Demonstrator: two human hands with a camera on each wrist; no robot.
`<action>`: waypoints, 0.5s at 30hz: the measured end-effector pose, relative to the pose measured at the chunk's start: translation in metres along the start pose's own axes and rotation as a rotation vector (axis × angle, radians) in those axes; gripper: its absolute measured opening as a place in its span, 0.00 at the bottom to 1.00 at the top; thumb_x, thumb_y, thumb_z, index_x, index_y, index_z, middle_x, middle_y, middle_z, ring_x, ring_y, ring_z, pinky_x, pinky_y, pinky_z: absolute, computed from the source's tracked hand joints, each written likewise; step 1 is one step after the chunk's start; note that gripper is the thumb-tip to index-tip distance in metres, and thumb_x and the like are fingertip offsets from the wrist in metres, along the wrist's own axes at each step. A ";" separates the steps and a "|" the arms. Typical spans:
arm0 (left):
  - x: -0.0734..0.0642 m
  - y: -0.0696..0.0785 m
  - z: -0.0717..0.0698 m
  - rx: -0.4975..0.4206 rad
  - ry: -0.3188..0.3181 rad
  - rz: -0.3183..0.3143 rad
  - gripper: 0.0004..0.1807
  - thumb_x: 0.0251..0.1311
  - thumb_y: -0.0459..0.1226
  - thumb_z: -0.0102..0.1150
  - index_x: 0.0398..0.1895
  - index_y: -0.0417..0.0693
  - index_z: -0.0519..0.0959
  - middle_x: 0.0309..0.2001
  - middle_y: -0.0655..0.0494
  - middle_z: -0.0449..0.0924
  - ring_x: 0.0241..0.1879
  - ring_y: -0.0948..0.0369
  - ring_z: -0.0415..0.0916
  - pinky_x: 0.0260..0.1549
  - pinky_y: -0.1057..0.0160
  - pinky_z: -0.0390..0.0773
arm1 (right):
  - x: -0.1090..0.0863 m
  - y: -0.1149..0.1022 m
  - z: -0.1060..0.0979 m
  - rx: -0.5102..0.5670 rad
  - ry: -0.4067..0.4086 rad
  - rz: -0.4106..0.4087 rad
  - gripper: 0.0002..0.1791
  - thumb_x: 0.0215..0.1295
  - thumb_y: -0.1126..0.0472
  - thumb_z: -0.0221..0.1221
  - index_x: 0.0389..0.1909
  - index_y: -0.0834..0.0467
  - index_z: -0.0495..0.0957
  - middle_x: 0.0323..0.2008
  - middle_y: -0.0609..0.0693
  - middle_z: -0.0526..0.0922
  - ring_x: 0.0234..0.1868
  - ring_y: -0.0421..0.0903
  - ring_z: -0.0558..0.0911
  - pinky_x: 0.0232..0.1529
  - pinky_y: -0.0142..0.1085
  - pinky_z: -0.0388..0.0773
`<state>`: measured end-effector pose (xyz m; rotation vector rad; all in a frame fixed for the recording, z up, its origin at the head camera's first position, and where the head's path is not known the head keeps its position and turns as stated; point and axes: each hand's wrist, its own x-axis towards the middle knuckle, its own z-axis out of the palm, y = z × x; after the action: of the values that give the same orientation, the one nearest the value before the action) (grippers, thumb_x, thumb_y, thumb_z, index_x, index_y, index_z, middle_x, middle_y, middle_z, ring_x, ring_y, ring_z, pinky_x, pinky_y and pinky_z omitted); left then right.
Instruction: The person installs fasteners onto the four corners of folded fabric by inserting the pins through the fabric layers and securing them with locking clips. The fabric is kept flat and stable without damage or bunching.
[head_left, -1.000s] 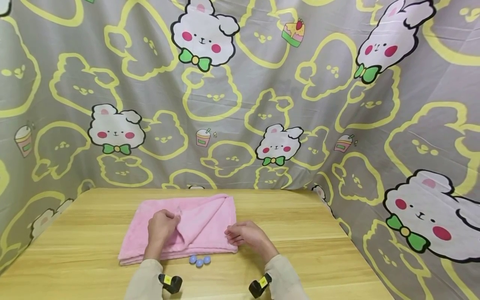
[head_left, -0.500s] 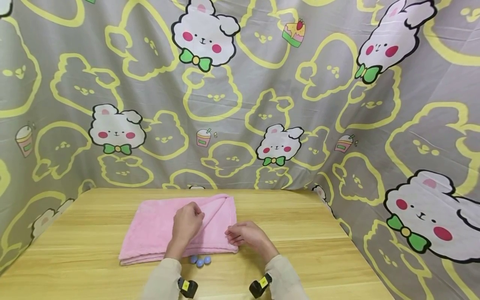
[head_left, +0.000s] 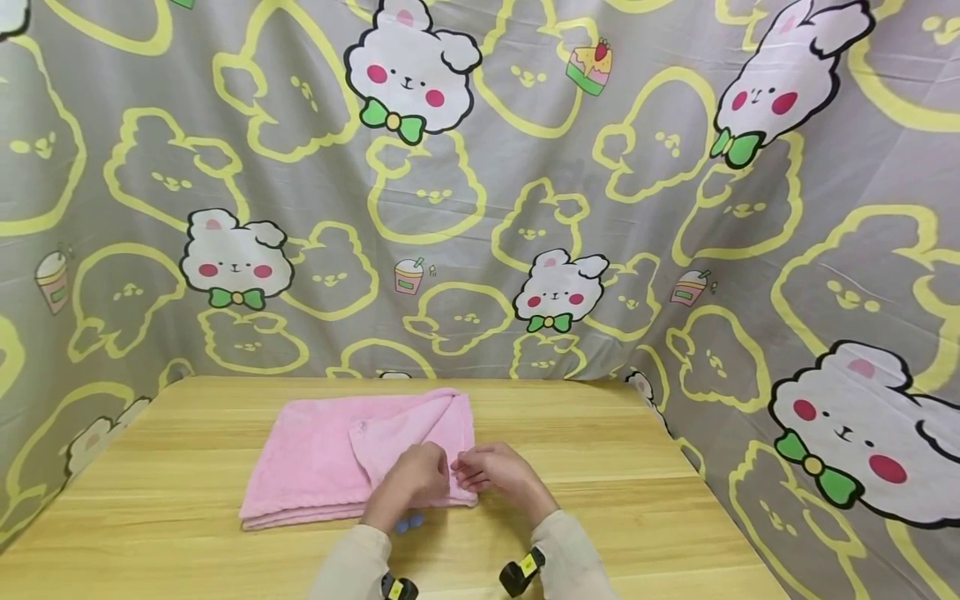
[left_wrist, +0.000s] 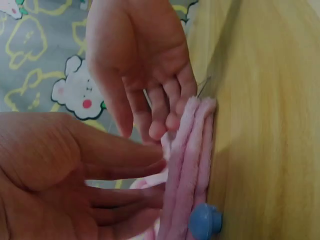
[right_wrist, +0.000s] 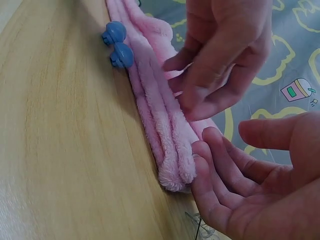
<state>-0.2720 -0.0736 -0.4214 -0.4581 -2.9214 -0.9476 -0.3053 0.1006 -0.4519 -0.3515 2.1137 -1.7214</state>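
A pink plush blanket (head_left: 307,458) lies folded on the table, one top layer turned back as a flap (head_left: 390,429). My left hand (head_left: 422,475) is over its front right part, thumb and fingers apart in the left wrist view. My right hand (head_left: 498,471) is palm up at the right corner, its fingertips touching the blanket's side and its thumb free. Blue mushroom-shaped caps (right_wrist: 115,32) lie by the front edge; my left arm hides part of the group in the head view. Beneath my right fingers, a clear piece with a thin needle-like pin (right_wrist: 200,227) shows.
The wooden table (head_left: 600,500) runs back to a grey curtain (head_left: 450,208) printed with rabbits, which hangs behind and along both sides. Black wrist cameras (head_left: 521,573) sit on both sleeves.
My left hand has moved from the flap's left corner rightward and toward me, close to my right hand. The flap stays turned back. My right hand has not visibly moved.
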 end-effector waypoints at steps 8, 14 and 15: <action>-0.004 0.009 0.004 0.076 -0.056 -0.013 0.18 0.35 0.33 0.80 0.20 0.47 0.74 0.22 0.57 0.73 0.25 0.58 0.71 0.30 0.58 0.74 | 0.000 -0.001 0.000 0.021 0.008 -0.001 0.20 0.74 0.60 0.53 0.47 0.77 0.79 0.27 0.47 0.83 0.29 0.38 0.81 0.36 0.31 0.82; -0.002 0.001 0.009 0.026 -0.008 -0.009 0.15 0.37 0.28 0.74 0.18 0.47 0.74 0.20 0.58 0.73 0.25 0.58 0.70 0.29 0.59 0.73 | -0.002 -0.001 -0.001 -0.009 0.020 -0.001 0.20 0.73 0.60 0.53 0.45 0.77 0.80 0.26 0.47 0.81 0.27 0.38 0.79 0.33 0.31 0.81; -0.001 -0.001 0.010 0.011 -0.007 -0.008 0.14 0.37 0.27 0.73 0.18 0.46 0.74 0.20 0.58 0.73 0.24 0.58 0.70 0.29 0.59 0.72 | -0.003 -0.001 -0.001 -0.017 0.019 0.000 0.20 0.73 0.60 0.54 0.45 0.77 0.80 0.25 0.47 0.80 0.26 0.38 0.79 0.32 0.30 0.80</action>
<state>-0.2708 -0.0693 -0.4299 -0.4510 -2.9356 -0.9321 -0.3033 0.1022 -0.4501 -0.3411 2.1432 -1.7138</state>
